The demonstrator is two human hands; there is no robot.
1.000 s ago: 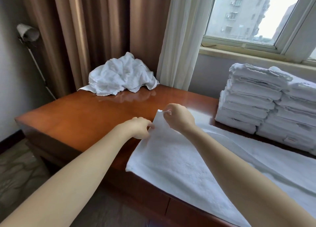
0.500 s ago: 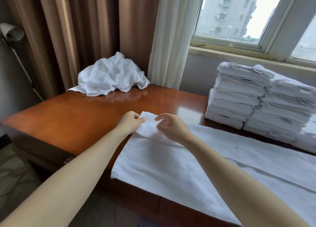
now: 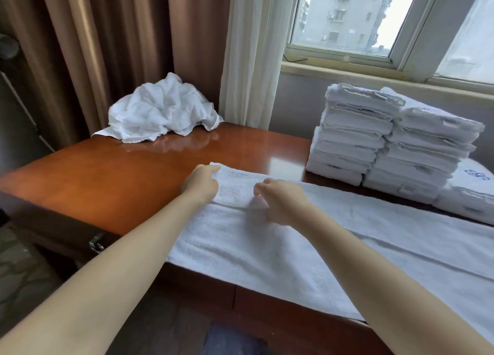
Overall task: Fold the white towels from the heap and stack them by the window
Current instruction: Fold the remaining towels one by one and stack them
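Observation:
A long white towel point(image 3: 267, 250) lies flat along the near edge of the wooden table point(image 3: 107, 181), folded lengthwise. My left hand point(image 3: 201, 182) holds its far left corner down on the table. My right hand point(image 3: 283, 201) sits a little to the right, its curled fingers pinching the towel's folded edge. The heap of crumpled white towels point(image 3: 160, 111) lies at the table's back left, by the curtains. Two stacks of folded white towels point(image 3: 352, 135) stand at the back right under the window point(image 3: 347, 20).
A lower pile of folded towels with blue embroidery point(image 3: 470, 191) sits right of the stacks. Brown curtains point(image 3: 107, 47) and a pale sheer curtain point(image 3: 254, 47) hang behind the table. Bare wood shows between the heap and my hands. The floor drops off on the left.
Both hands have lowered the lifted towel corner onto the table and away from me; the towel now lies flat. The camera has turned slightly left.

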